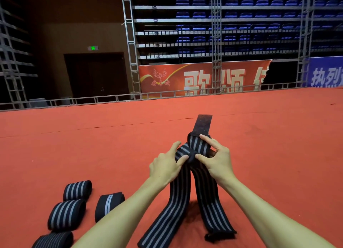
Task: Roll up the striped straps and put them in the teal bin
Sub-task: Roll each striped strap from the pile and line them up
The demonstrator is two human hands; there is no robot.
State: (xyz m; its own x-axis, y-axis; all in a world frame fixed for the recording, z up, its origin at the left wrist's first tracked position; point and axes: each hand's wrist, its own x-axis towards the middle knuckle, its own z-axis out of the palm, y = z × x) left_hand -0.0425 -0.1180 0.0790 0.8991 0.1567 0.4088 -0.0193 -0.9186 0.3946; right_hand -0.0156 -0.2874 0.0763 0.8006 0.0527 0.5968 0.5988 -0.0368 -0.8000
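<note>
A long black strap with grey stripes [172,207] is lifted off the red carpet, folded at the top, its two tails hanging down to the floor. My left hand [166,166] pinches the fold from the left, thumb on the stripes. My right hand [215,159] grips the fold from the right, thumb and index finger on the fabric. A dark rough fastener tab [203,123] sticks up beyond my fingers. Several rolled striped straps lie at lower left: one roll [78,190], a second roll [66,214], a third roll [109,205]. No teal bin is in view.
Red carpet [74,145] covers the floor around me. A low metal rail [92,99] edges it at the back, with truss towers, a red banner [194,78] and blue seating tiers behind. Another rolled strap [53,240] lies at the bottom left edge.
</note>
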